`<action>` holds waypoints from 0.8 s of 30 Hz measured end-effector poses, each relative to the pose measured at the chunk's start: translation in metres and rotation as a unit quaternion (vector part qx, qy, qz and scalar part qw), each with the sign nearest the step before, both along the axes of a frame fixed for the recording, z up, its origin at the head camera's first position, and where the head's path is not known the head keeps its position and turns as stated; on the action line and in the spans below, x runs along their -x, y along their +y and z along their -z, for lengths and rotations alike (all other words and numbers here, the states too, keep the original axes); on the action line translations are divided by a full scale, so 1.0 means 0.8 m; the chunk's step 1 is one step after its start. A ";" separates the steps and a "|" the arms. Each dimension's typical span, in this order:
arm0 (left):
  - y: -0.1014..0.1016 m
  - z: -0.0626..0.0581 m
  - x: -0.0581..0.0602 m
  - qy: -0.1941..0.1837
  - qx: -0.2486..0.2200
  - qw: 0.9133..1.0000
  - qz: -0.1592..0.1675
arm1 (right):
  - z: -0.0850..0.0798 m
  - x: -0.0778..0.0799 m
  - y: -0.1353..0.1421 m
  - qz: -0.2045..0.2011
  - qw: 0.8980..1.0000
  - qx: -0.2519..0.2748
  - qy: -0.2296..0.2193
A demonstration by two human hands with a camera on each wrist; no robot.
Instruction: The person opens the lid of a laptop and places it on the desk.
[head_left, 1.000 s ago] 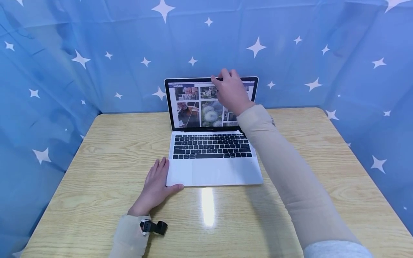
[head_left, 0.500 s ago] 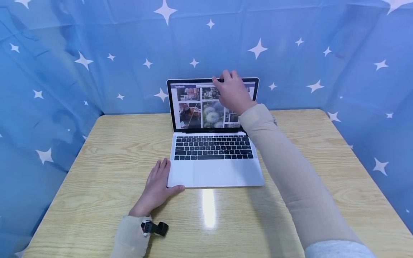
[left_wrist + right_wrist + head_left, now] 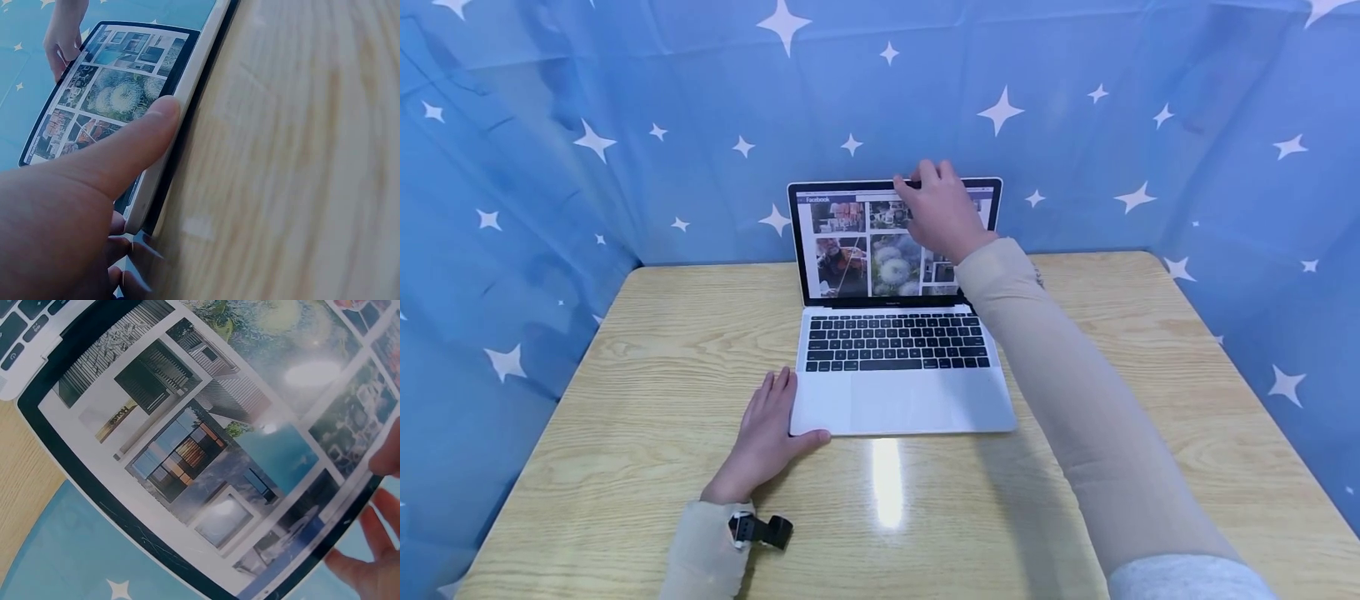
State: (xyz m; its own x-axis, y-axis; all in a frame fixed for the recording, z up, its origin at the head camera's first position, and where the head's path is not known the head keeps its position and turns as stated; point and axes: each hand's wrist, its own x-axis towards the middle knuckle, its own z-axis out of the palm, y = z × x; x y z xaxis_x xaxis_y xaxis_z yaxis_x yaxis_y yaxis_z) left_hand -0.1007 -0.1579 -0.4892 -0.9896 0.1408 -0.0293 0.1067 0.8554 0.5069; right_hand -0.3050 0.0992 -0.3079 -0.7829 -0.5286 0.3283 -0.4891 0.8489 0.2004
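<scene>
A silver laptop point(image 3: 827, 404) stands unfolded on the wooden table, its screen point(image 3: 894, 271) lit with a grid of photos and raised roughly upright. My left hand point(image 3: 760, 437) lies at the laptop's front left corner, fingers straight along the left side and thumb on the front edge. In the left wrist view that thumb point(image 3: 140, 140) presses against the edge. With my right hand point(image 3: 942, 212) I pinch the top edge of the screen right of its middle, thumb in front and fingers behind, as the right wrist view shows. The right forearm covers part of the screen's lower right.
The pale wooden table point(image 3: 685, 333) extends on both sides of the laptop and in front of it. A blue curtain point(image 3: 700, 83) with white stars hangs close behind the screen and along both sides. A black strap device point(image 3: 760, 529) is on the left wrist.
</scene>
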 end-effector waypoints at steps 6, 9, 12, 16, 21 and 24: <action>0.000 0.001 0.001 -0.006 0.007 1.000 0.000 | -0.002 -0.002 0.000 0.000 1.000 0.000 -0.006; 0.001 0.000 0.001 -0.009 0.004 1.000 0.002 | -0.003 -0.003 0.002 0.003 1.000 0.000 -0.010; 0.002 0.000 0.001 -0.010 0.006 1.000 0.000 | -0.003 -0.003 0.003 0.003 1.000 -0.001 -0.009; 0.001 -0.001 0.002 -0.008 0.010 1.000 0.000 | -0.003 -0.004 0.002 0.001 1.000 0.007 -0.003; 0.000 -0.003 0.001 -0.002 0.007 1.000 0.004 | -0.001 -0.009 0.003 -0.008 0.999 0.036 0.003; -0.001 -0.004 -0.001 -0.005 0.007 1.000 0.006 | 0.003 -0.015 0.005 -0.015 0.999 0.045 0.005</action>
